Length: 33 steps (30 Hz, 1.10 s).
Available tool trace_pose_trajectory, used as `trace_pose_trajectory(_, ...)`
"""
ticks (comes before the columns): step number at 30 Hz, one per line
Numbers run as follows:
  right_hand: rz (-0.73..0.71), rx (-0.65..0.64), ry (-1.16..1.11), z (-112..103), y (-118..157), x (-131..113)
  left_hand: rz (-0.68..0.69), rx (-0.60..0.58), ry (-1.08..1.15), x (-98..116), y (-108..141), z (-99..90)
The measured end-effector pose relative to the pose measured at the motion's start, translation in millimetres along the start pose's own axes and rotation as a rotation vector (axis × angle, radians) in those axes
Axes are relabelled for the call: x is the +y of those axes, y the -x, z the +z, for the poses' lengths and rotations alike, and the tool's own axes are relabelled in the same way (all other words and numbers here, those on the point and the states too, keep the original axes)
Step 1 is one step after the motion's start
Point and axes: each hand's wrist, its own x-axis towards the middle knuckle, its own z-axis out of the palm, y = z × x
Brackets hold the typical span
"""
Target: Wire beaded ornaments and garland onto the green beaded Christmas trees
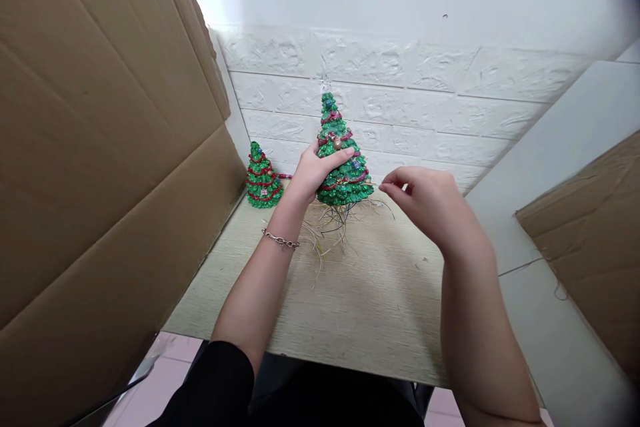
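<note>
Two trees (340, 170), tabletop (360, 307), white wall (430, 103)

Single head-worn view, facing forward and down over tabletop (370, 307) at arm's reach.

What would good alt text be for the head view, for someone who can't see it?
Left hand holds a decorated green tree above loose wires on a table, while the right hand pinches a thin strand by its lower edge. A smaller tree stands to the left, near a white wall.
</note>
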Motion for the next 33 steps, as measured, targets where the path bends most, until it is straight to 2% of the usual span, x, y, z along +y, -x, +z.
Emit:
trace_pose_trajectory(5, -0.05, -0.03, 0.068, 22, -8, 0, 0.014, 0.007, -0.072, -1, -1, -1.4)
trace_pose_trajectory(9, -0.076, -0.072, 0.154, 31, -9, -7, 0.014, 0.026, -0.081, 1, -1, -1.4)
trace_pose_trajectory(11, -0.082, -0.053, 0.149, 29, -6, -13, 0.02, 0.027, -0.053, 3, -1, -2.7)
trace_pose_trajectory(15, -0.159, 0.092, 0.034, 10, 10, -37, 0.095, 0.064, -0.013, 10, -2, -9.4)
trace_pose_trajectory(16, -0.197, 0.059, -0.003, 6, 15, -45, 0.124, 0.078, -0.004, 13, -2, -11.2)
trace_pose_trajectory(19, -0.302, -0.309, -0.028, 8, 25, -66, 0.229, 0.138, 0.036, 21, -2, -14.6)
trace_pose_trajectory(21, -0.298, -0.51, 0.055, 28, 25, -72, 0.304, 0.182, 0.074, 28, 0, -14.8)
trace_pose_trajectory(23, -0.245, -0.598, 0.157, 60, 20, -70, 0.358, 0.22, 0.105, 35, 3, -14.2)
trace_pose_trajectory(26, -0.209, -0.605, 0.211, 110, 11, -60, 0.396, 0.238, 0.126, 44, 8, -14.0)
trace_pose_trajectory(28, -0.212, -0.571, 0.21, 133, 8, -55, 0.415, 0.217, 0.143, 48, 10, -15.1)
trace_pose_trajectory(33, -0.253, -0.494, 0.192, 157, 13, -49, 0.42, 0.16, 0.186, 51, 12, -18.0)
